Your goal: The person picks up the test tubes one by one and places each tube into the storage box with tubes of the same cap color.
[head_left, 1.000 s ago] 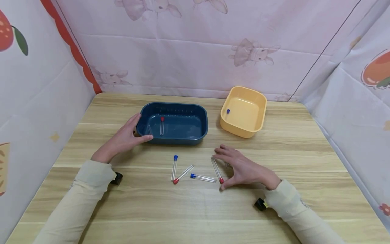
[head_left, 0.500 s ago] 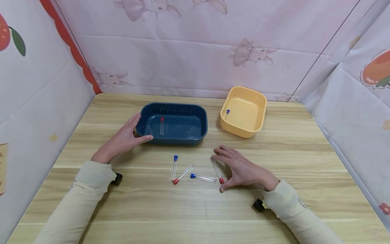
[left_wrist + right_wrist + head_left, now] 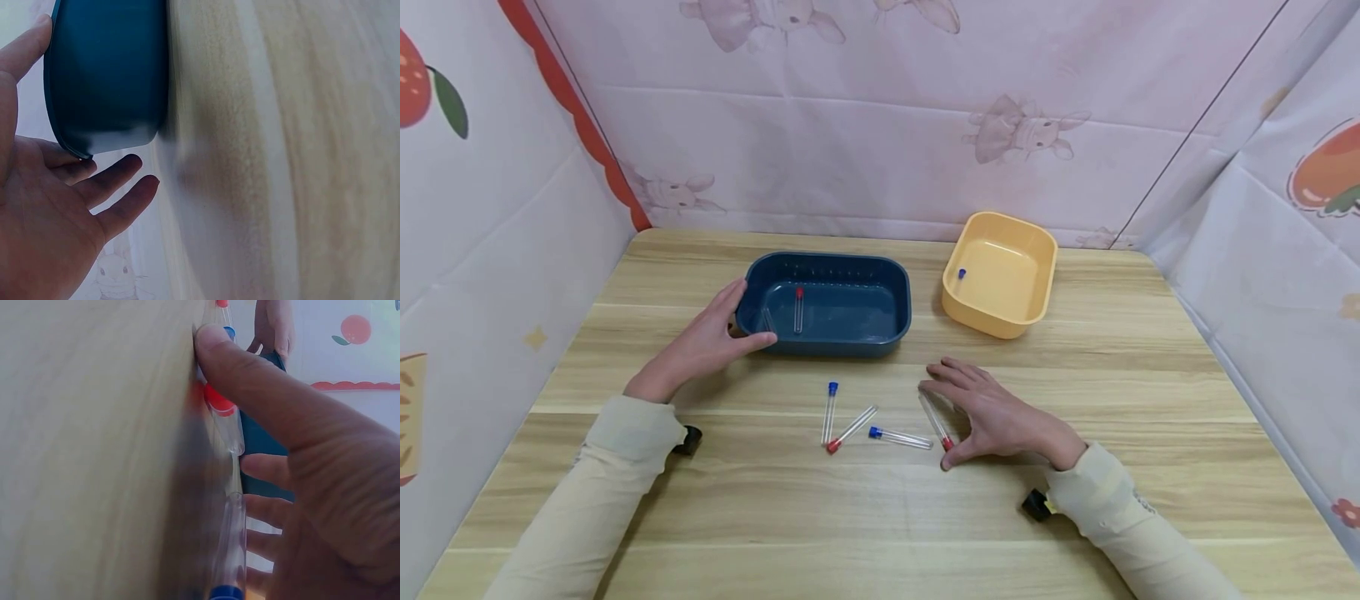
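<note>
My left hand (image 3: 703, 337) rests at the left end of the dark blue basin (image 3: 850, 348), thumb on the front rim and fingers along the side. The left wrist view has its fingers (image 3: 128, 206) spread loosely beside the basin wall. Over the table, my right hand (image 3: 1000, 412) spans a red-capped test tube (image 3: 934, 421), thumb by the cap and index fingertip by the other end. A blue-capped tube (image 3: 230, 550) lies under that palm, hidden in the head view. To the left lie two blue-capped tubes (image 3: 901, 438) and another red-capped tube (image 3: 853, 427).
Inside the basin lie a red-capped tube (image 3: 799, 312) and a clear tube (image 3: 767, 319) partly hidden by the left thumb. A yellow bin (image 3: 992, 321) at the back right holds a blue-capped tube (image 3: 962, 275). Printed cloth (image 3: 850, 158) walls in the wooden table (image 3: 820, 517).
The right thumb and index finger have come slightly closer to the red-capped tube, whose cap the thumb now partly covers. The left hand and basin stay put.
</note>
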